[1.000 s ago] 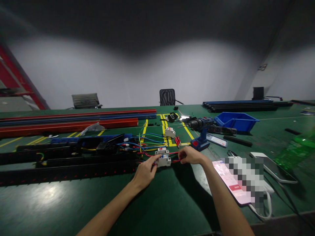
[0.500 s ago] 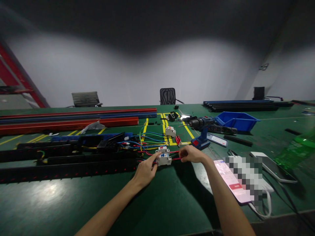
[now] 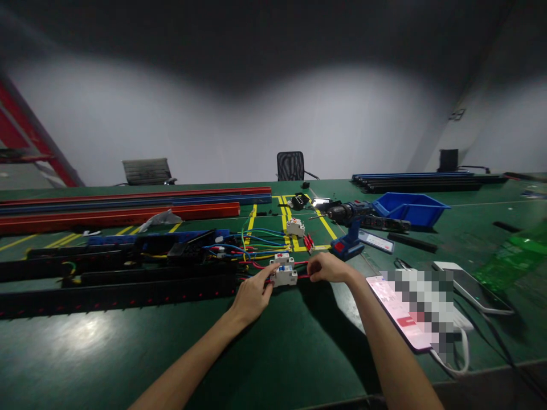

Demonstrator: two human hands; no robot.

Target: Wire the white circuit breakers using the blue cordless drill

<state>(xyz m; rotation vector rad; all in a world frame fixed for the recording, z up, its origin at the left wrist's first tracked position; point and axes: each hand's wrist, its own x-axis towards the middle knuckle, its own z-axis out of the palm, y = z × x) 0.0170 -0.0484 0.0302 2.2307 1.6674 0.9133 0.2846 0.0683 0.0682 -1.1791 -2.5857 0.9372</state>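
Two white circuit breakers [image 3: 285,277] sit side by side mid-desk, with open green surface [image 3: 273,347] running to the near edge; a cordless drill [image 3: 352,230] narrows the room on the far right. The left hand [image 3: 252,297] slants in from near left, fingers gripping the near breaker. The right hand [image 3: 328,267] bends leftward, fingers pinched on a thin red wire [image 3: 302,277]. Long, straight black rails [image 3: 128,298] lie left.
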